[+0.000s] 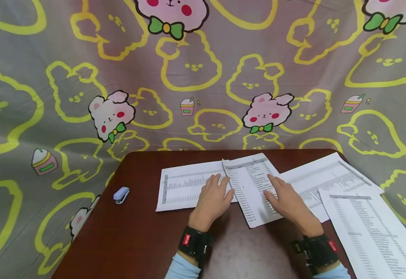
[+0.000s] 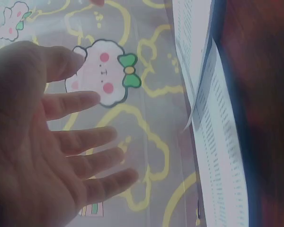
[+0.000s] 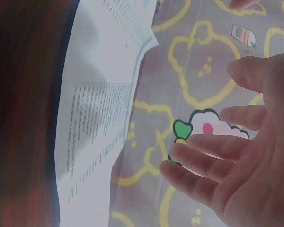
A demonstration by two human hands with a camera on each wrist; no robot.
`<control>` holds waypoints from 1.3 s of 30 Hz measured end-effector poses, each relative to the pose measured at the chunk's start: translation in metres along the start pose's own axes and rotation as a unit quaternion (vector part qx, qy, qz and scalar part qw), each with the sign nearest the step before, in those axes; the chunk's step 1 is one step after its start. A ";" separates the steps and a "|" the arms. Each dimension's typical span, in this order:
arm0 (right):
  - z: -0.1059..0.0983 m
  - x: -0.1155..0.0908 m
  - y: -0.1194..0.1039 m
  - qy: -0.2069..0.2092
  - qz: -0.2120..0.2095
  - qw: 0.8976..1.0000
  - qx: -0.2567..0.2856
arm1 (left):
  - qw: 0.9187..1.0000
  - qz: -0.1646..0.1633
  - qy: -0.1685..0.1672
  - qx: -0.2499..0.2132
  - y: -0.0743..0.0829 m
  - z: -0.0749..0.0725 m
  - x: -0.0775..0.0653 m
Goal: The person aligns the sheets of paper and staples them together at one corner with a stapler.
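Sheets are the work in our hands' reach. Centre sheet (image 1: 248, 186) lies between the fingers of left hand (image 1: 212, 199) and right hand (image 1: 288, 201), one edge by each set, its far-left corner turned up. Fingers on both sides are spread loosely and hold nothing; both wrist views show them raised apart from the paper. Left sheet (image 1: 183, 188) lies partly behind the left fingers; right sheet (image 1: 332, 176) lies outside the right fingers, with near sheet (image 1: 374, 236) overlapping it, closer to us. Handling, our judgement: thin paper slides and creases easily, so we would bring both hands in level, meet the edges with light, even pressure, and flatten that raised corner before aligning anything. Pushing harder on one side would likely skew the sheet. Containers: none identified; the only cups (image 1: 45, 162) are printed on the curtain (image 1: 147, 73). Stapler (image 1: 121, 195) sits well left of the left fingers, directly on the table (image 1: 136, 240).
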State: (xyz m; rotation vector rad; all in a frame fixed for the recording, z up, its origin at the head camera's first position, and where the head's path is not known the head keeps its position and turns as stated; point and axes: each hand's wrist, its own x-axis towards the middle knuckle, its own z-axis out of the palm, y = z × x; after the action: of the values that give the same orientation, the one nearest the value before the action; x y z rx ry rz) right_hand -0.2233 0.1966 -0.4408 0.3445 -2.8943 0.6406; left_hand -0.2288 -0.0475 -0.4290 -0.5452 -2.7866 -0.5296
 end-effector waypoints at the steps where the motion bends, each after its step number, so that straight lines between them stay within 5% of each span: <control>1: -0.002 0.000 0.001 -0.002 0.003 1.000 0.000 | 1.000 0.007 0.008 0.004 0.002 0.002 0.000; 8: -0.015 0.001 0.011 -0.005 0.010 1.000 -0.005 | 0.998 0.045 0.047 0.018 0.013 0.006 0.002; 18: -0.037 -0.001 0.029 -0.006 0.023 1.000 -0.016 | 0.998 0.054 0.037 0.013 0.023 0.006 0.007; 26: -0.052 -0.013 0.061 0.003 0.051 0.998 -0.039 | 0.990 0.112 0.083 0.033 0.045 0.012 0.012; 33: -0.062 -0.030 0.085 0.013 0.074 0.996 -0.041 | 0.981 0.110 0.149 0.053 0.059 0.018 0.013; 39: -0.068 -0.041 0.102 0.007 0.111 0.992 -0.062 | 0.986 0.086 0.141 0.032 0.071 0.023 0.015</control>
State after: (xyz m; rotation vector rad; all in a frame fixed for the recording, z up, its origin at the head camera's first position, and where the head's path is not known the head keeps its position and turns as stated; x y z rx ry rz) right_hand -0.2036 0.3241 -0.4284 0.0017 -2.9654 0.4870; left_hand -0.2170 0.0277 -0.4235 -0.6365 -2.4535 -0.4393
